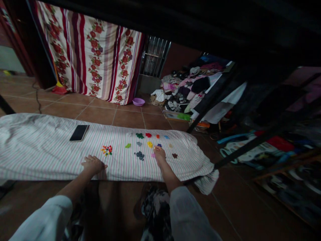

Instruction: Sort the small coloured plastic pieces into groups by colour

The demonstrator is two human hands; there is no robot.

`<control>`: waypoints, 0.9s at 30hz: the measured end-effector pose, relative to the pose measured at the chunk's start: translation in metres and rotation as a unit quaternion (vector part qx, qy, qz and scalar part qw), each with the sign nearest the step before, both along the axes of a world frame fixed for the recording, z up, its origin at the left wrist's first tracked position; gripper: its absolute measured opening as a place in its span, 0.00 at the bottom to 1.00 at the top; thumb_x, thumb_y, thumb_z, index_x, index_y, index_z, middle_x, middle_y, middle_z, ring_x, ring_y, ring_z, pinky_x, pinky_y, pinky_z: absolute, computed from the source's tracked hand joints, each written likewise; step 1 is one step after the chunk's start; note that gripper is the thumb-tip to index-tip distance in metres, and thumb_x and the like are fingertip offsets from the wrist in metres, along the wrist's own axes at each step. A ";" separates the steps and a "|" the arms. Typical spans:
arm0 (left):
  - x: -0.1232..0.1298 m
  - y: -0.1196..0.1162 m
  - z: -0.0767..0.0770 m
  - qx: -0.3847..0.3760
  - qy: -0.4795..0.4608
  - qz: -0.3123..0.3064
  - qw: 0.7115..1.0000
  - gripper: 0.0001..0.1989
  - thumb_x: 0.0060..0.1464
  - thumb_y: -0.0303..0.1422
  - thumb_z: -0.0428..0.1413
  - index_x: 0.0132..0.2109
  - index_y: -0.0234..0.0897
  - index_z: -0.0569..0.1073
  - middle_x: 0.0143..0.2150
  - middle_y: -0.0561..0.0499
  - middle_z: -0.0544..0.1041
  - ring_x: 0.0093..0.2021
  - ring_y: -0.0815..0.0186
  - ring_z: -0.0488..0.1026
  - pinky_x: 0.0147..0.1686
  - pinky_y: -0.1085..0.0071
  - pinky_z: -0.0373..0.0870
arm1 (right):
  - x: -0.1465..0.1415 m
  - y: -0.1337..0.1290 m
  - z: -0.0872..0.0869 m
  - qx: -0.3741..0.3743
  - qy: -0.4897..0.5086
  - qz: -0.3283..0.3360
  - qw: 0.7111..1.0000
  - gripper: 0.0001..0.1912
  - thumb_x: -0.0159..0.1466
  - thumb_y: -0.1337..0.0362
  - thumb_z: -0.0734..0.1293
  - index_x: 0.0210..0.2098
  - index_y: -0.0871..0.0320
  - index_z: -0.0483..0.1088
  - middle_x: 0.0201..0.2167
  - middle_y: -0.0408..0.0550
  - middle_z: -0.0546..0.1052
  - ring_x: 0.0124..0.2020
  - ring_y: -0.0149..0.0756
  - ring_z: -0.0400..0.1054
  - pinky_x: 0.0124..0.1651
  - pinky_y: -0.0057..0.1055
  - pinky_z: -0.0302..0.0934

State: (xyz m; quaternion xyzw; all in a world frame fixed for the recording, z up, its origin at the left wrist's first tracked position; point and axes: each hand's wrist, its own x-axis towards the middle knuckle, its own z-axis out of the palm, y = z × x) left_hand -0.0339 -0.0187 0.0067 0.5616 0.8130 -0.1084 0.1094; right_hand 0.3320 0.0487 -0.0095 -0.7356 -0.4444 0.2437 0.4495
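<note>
On the striped cloth (117,134) lie small pieces grouped by colour. My right hand (159,153) is closed among them, fingertips pinched beside the yellow pile (149,144) and the dark blue pile (159,145); what they hold is too small to name. Pink pieces (153,155) show at its left edge. My left hand (93,163) rests open on the cloth, fingers spread, just below a mixed pile (107,150) of red, yellow, orange and green pieces. Near the middle are a dark grey pile (139,155), a dark green pile (139,135) and a red pile (148,135).
A phone (79,133) lies on the cloth at the left. Brown pieces (175,155) are right of my right hand. Beyond are a purple basin (138,101), a patterned curtain (100,57) and heaped clothes (185,87). A dark slanted bar (233,153) stands at the right.
</note>
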 end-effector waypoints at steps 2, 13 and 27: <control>-0.001 -0.002 -0.001 0.001 0.008 -0.015 1.000 0.46 0.48 0.53 0.48 0.63 0.19 0.55 0.66 0.21 0.51 0.66 0.34 0.47 0.55 0.41 0.54 | 0.005 0.010 -0.004 -0.020 0.009 -0.012 1.000 0.14 0.51 0.66 0.65 0.38 0.57 0.74 0.32 0.46 0.79 0.31 0.33 0.73 0.31 0.25 0.66; 0.001 -0.012 0.008 0.007 0.040 -0.062 0.997 0.44 0.51 0.52 0.45 0.62 0.15 0.56 0.63 0.18 0.54 0.64 0.32 0.49 0.51 0.44 0.58 | 0.015 0.045 -0.019 -0.043 0.023 0.013 0.999 0.12 0.49 0.70 0.66 0.33 0.60 0.75 0.30 0.48 0.79 0.34 0.37 0.74 0.38 0.31 0.69; 0.001 -0.012 0.010 0.004 0.041 -0.064 0.997 0.45 0.52 0.52 0.45 0.63 0.13 0.54 0.64 0.17 0.52 0.64 0.31 0.50 0.52 0.42 0.57 | 0.013 0.038 -0.014 -0.012 0.077 0.036 0.996 0.16 0.52 0.70 0.66 0.41 0.59 0.73 0.37 0.49 0.79 0.43 0.37 0.73 0.46 0.33 0.69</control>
